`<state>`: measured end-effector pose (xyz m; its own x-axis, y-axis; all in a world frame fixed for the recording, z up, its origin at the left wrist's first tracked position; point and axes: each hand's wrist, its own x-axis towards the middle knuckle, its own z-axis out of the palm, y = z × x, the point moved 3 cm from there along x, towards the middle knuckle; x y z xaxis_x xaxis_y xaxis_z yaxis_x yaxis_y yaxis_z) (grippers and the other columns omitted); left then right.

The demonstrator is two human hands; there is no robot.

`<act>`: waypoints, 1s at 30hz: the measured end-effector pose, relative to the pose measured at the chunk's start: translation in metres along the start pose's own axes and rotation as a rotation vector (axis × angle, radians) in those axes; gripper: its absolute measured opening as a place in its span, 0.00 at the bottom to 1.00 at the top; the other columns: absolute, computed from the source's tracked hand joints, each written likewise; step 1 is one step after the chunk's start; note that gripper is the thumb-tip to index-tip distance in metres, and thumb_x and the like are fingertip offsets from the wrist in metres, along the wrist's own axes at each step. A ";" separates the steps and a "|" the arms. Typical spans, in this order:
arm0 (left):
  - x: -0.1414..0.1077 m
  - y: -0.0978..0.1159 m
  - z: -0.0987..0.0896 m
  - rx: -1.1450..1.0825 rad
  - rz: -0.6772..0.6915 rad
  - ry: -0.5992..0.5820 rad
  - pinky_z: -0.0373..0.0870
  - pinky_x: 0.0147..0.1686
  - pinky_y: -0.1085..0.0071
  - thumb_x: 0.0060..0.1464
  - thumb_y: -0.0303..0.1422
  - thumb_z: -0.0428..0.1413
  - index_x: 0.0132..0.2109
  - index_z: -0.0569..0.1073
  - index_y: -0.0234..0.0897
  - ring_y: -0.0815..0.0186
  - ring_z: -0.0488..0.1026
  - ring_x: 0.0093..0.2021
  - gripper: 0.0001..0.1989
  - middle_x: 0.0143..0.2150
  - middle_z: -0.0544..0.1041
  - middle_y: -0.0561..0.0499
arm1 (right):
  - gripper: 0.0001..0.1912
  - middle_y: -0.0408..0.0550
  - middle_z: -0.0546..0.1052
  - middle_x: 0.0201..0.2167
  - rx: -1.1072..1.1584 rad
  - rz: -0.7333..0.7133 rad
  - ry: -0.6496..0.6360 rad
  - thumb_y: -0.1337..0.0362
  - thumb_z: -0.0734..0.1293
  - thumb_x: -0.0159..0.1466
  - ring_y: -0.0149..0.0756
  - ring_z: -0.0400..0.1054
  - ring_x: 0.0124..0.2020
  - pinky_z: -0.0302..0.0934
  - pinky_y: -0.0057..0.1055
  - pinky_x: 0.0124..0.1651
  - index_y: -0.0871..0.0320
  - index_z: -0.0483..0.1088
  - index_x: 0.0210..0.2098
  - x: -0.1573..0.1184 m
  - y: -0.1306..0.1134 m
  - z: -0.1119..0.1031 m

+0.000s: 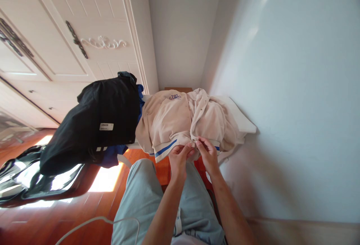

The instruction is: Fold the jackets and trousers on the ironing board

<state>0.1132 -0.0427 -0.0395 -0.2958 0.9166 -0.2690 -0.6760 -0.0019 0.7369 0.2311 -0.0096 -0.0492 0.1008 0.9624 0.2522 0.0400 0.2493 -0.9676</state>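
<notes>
A beige jacket with blue-striped ribbing and a small chest emblem lies spread over a white surface. At its lower edge, by the front opening, my left hand pinches the fabric beside a snap button. My right hand is just to the right, fingers closed on the other side of the same opening. The two hands nearly touch. Left of the jacket rests a black garment with a white label, over a blue cloth.
The white table's corner sticks out near the pale wall on the right. A white wardrobe stands behind at the left. On the wooden floor are a black glossy item and a white cable.
</notes>
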 end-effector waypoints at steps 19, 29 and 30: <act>-0.011 0.006 0.007 0.416 0.271 -0.006 0.70 0.30 0.75 0.51 0.39 0.64 0.32 0.76 0.34 0.64 0.77 0.31 0.12 0.29 0.81 0.48 | 0.17 0.51 0.82 0.45 0.079 0.032 0.064 0.51 0.72 0.60 0.48 0.76 0.49 0.68 0.46 0.58 0.56 0.81 0.43 -0.003 0.002 0.000; -0.004 0.002 0.006 0.291 0.220 -0.025 0.68 0.30 0.76 0.48 0.41 0.66 0.33 0.78 0.34 0.67 0.74 0.29 0.13 0.29 0.79 0.49 | 0.14 0.51 0.82 0.44 0.011 -0.029 0.003 0.53 0.71 0.61 0.47 0.76 0.48 0.70 0.46 0.55 0.54 0.81 0.41 -0.001 -0.006 0.003; -0.004 0.002 0.006 0.234 0.191 -0.030 0.69 0.31 0.76 0.46 0.41 0.67 0.33 0.78 0.34 0.67 0.74 0.29 0.14 0.29 0.79 0.49 | 0.14 0.51 0.82 0.45 -0.003 -0.050 -0.009 0.54 0.71 0.62 0.47 0.76 0.48 0.70 0.46 0.56 0.54 0.81 0.41 -0.001 -0.008 0.003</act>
<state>0.1170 -0.0435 -0.0333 -0.3801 0.9200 -0.0958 -0.4348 -0.0863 0.8964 0.2281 -0.0118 -0.0418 0.0896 0.9498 0.2996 0.0472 0.2965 -0.9539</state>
